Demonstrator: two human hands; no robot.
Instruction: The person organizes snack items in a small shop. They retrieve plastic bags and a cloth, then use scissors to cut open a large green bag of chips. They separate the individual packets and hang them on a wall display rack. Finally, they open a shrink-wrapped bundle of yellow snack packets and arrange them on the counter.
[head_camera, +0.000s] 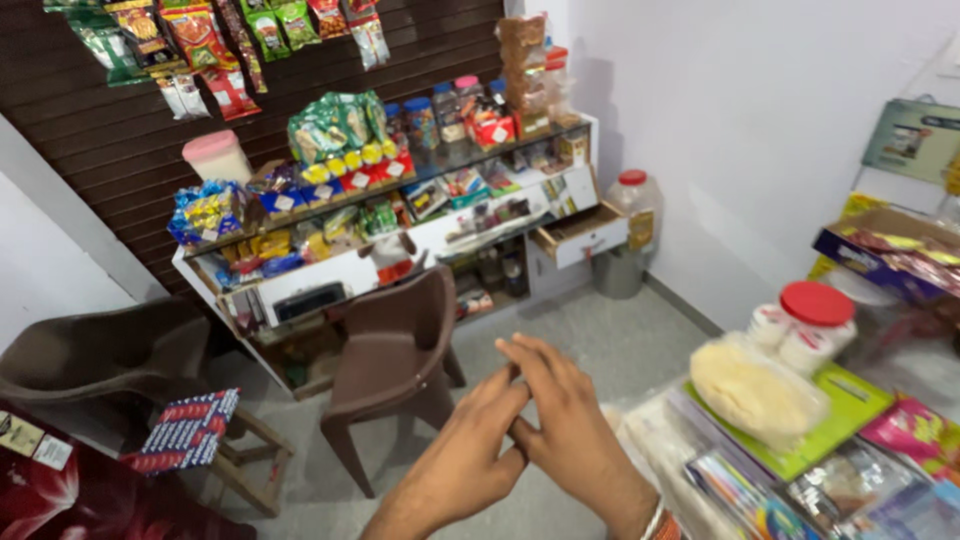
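My left hand (470, 440) and my right hand (565, 420) meet in the lower middle of the view, above the grey floor. The left fingers are stretched out and rest against the palm side of the right hand. The right hand's fingers are extended and point up and to the left, and a bangle (655, 522) shows at its wrist. I see nothing held in either hand. A brown plastic chair (395, 350) stands just beyond the hands.
A white shop counter (330, 270) with shelves of snack packets has an open drawer (580, 235). At the right are a red-lidded jar (810, 320), a bag of pale crisps (755, 390) on a green tray (850, 400), and packets. A stool (240, 450) and a second brown chair (90, 355) stand at the left.
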